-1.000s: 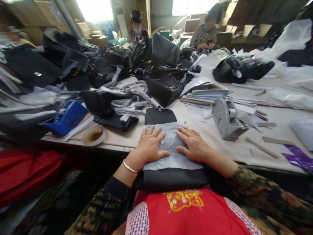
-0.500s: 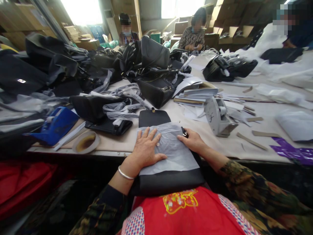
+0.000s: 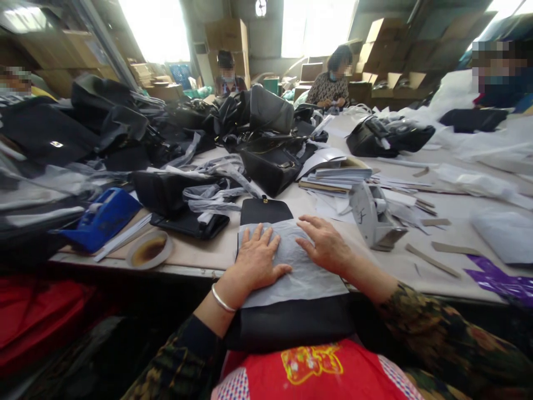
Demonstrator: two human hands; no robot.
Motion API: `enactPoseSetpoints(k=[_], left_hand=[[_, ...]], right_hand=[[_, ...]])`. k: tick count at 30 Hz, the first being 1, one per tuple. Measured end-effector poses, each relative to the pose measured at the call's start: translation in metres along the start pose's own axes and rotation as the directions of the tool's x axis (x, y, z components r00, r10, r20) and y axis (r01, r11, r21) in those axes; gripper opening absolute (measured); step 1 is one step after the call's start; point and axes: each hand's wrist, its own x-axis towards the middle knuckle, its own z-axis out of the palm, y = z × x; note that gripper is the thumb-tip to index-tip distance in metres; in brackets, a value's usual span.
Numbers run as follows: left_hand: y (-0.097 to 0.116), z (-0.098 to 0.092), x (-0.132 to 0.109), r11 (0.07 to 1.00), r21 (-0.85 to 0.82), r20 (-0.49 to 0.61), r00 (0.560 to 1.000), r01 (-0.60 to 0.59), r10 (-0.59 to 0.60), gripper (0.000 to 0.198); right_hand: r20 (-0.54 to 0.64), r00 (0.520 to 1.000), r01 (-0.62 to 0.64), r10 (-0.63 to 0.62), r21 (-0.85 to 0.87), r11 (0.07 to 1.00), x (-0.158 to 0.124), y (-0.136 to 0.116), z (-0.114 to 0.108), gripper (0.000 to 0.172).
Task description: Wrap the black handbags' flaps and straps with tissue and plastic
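Note:
A black bag [image 3: 291, 325] lies at the table's front edge, its near part over my lap. Thin white paper [image 3: 308, 280] covers its middle, and a black flap [image 3: 266, 211] with a small gold clasp shows beyond the paper. My left hand [image 3: 259, 261] rests flat on the paper with its fingers spread. At the paper's right side, my right hand [image 3: 325, 244] has its fingers apart and holds nothing; whether it touches the paper is hard to tell.
Left stand a blue tape dispenser [image 3: 100, 219], a tape roll [image 3: 149, 250] and a black bag [image 3: 154, 194]. Right are a grey dispenser [image 3: 370, 216] and stacked papers [image 3: 333, 175]. Black bags [image 3: 270, 161] are heaped behind. Several people sit around the table.
My right hand has let go of the black strap end with the metal buckle and moved over the paper's right side. My left hand stays on the paper. The view has tilted up slightly.

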Motion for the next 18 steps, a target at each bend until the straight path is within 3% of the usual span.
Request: enactPoseSetpoints(k=[3,6,9,12,15,18], left_hand=[[-0.003,0.003,0.001,0.999,-0.035,-0.043,0.999,-0.012,0.010,0.083],[-0.004,0.005,-0.005,0.999,-0.042,-0.163,0.986,-0.021,0.014,0.077],[-0.006,0.005,-0.014,0.990,-0.051,-0.261,0.959,-0.128,0.110,0.048],[-0.007,0.004,-0.022,0.982,-0.089,-0.214,0.966,-0.164,0.142,0.048],[-0.008,0.003,-0.022,0.995,-0.084,-0.104,0.994,-0.053,0.044,0.070],[-0.008,0.001,-0.017,0.998,-0.066,-0.003,1.000,0.011,-0.011,0.081]], right_hand=[[0.222,0.966,0.127,-0.130,0.029,0.991,0.017,-0.017,0.009,0.046],[0.386,0.920,0.066,-0.067,0.018,0.998,0.023,-0.024,0.029,0.056],[0.423,0.906,0.012,-0.009,-0.004,1.000,0.020,-0.025,0.043,0.061],[0.407,0.913,-0.024,0.032,-0.023,0.999,0.015,-0.025,0.046,0.064],[0.401,0.913,-0.077,0.081,-0.027,0.997,0.013,-0.025,0.046,0.066],[0.402,0.911,-0.104,0.093,0.006,0.995,0.014,-0.024,0.047,0.066]])
